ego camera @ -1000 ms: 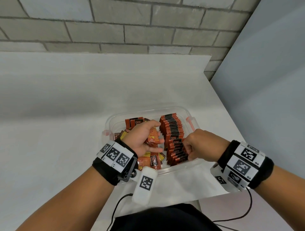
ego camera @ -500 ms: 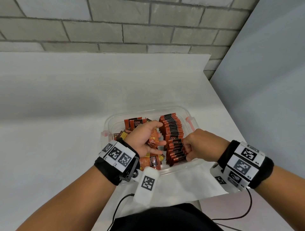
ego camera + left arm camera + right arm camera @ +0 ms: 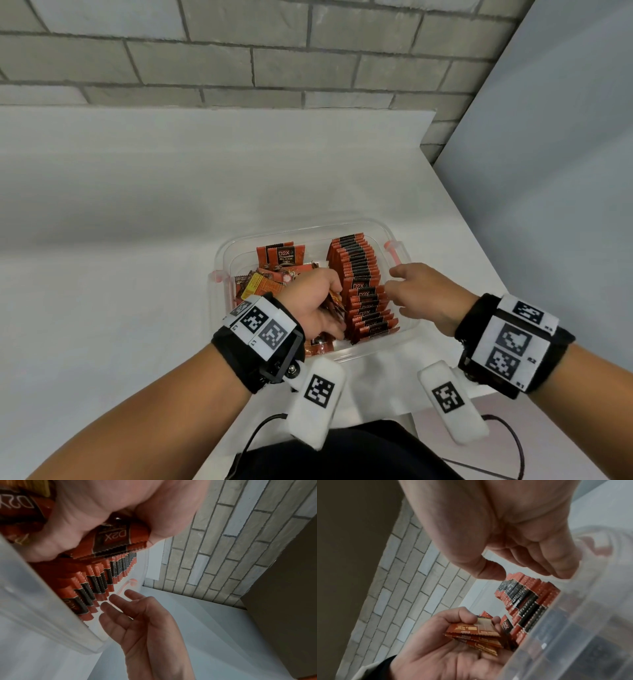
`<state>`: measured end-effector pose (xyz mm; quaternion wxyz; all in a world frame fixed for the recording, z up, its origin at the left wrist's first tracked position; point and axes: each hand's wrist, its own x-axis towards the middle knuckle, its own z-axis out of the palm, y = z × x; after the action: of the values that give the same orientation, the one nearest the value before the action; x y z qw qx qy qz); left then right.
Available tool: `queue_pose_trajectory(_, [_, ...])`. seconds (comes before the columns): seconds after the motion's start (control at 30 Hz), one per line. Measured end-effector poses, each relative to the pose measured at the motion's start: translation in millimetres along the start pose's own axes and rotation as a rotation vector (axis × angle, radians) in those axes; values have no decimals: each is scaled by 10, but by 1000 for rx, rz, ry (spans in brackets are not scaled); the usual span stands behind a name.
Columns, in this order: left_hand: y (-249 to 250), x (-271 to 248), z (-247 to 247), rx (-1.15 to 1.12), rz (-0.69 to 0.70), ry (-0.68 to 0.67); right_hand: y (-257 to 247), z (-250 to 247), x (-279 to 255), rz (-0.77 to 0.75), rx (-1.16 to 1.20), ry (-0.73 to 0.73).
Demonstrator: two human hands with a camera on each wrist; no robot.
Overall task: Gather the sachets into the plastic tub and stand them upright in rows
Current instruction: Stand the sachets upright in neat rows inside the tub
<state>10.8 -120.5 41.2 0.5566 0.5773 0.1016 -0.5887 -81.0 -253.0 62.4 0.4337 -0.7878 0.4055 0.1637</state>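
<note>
Right now the left hand grips a small bundle of sachets over the clear plastic tub on the white bench, fingers curled tight around them. The right hand hovers beside the upright row along the tub's right side, fingers loose and spread, holding nothing. Loose sachets lie jumbled at the left. They look light, thin and slick — likely to fan out or topple — so pinching the flat faces near the crimped top edge seems safest.
</note>
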Motion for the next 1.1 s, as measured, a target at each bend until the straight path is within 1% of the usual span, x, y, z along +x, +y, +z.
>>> queue_pose_trajectory(0.13, [-3,23,36,-49,-35,-40,11,22,27,40,92,-39])
queue_pose_trajectory(0.23, [-16,1,6,-49,-44,-55,-5,10,31,43,117,-31])
queue_pose_trajectory(0.33, [7,-34,-23,-98,32,25,0,0,46,43,109,-16])
queue_pose_trajectory(0.37, [18,-58,-25,-118,57,33,6,4,54,46,109,-24])
queue_pose_trajectory(0.43, [31,-87,-16,-150,85,13,17,20,66,52,121,-44])
queue_pose_trajectory(0.5, [27,-90,-1,-170,85,-9,29,40,87,58,130,-52])
queue_pose_trajectory(0.63, [-9,-107,36,-113,101,-12,24,59,112,71,141,-38])
queue_pose_trajectory(0.73, [29,-147,24,-20,128,37,3,46,112,75,153,-20])
queue_pose_trajectory(0.83, [109,-132,6,-46,159,54,-39,46,104,84,167,-18])
queue_pose_trajectory(0.93, [132,-71,24,-98,149,24,-71,64,126,89,149,2])
queue_pose_trajectory(1.1, [92,39,35,-131,111,-27,-83,85,205,89,171,-25])
